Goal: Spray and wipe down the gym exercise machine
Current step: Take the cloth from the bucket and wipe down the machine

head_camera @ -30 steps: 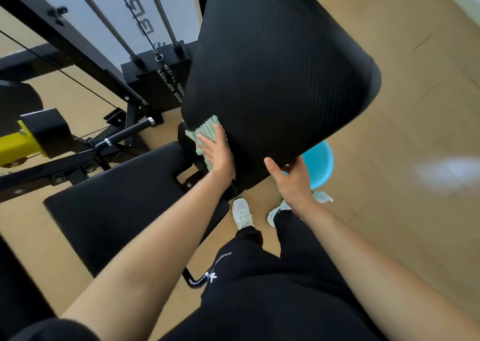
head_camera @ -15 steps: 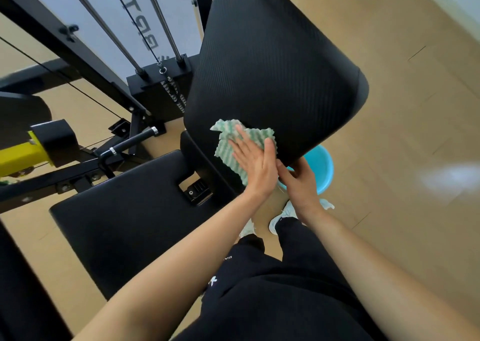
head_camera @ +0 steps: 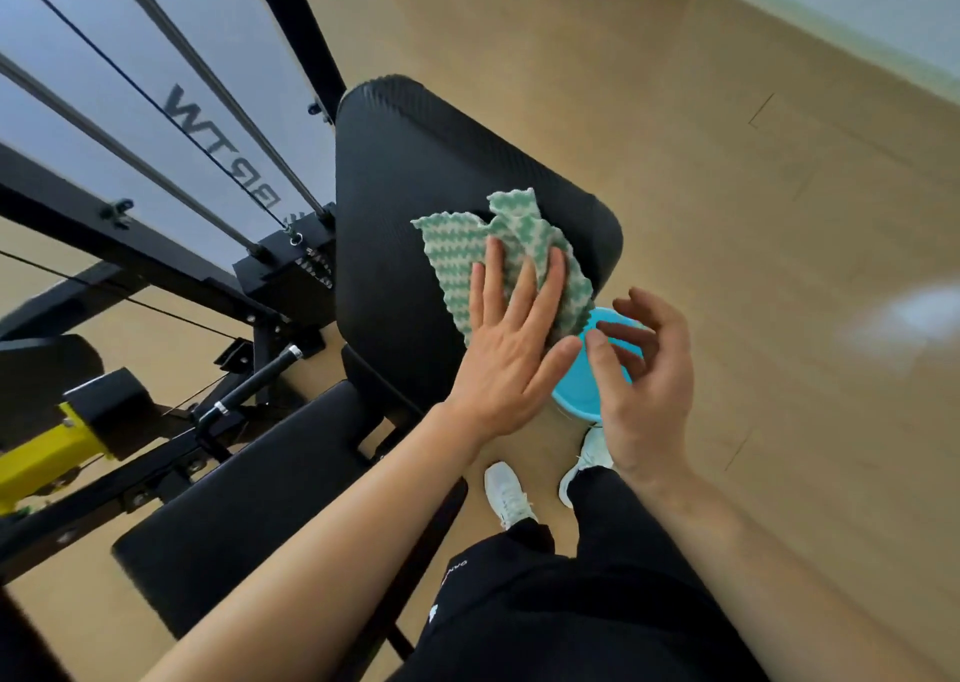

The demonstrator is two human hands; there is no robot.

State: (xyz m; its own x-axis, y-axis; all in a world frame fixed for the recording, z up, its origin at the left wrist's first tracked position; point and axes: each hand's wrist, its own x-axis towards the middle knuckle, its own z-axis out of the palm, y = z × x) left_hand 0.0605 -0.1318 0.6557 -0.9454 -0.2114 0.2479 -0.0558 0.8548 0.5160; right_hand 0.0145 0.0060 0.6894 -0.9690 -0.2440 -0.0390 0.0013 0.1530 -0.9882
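Cloth: The green-and-white cloth (head_camera: 467, 250) lay spread on the lower right part of the back pad (head_camera: 415, 161), close to its right edge. A second before it had been at the pad's lower left edge, so it had swept across the lower face from left to right.
Left hand: The left hand (head_camera: 511, 354) lay flat on the cloth, fingers straight and slightly spread, pressing rather than gripping.
Right hand: The right hand (head_camera: 649, 374) had let go of the pad's lower edge, which it had steadied a second before. It hung just right of the left hand, apart from the pad, fingers loosely curled round nothing, over the blue basin (head_camera: 574, 395) on the floor.
Seat pad: The seat pad (head_camera: 249, 499) stood to the near left, below the back pad, with no cloth on it.
Spray bottle: None was in view.
Meaning for the task: One pass over the back pad's lower band looked complete. The upper part and the seat probably still needed wiping, and the freed right hand seemed ready to brace again.
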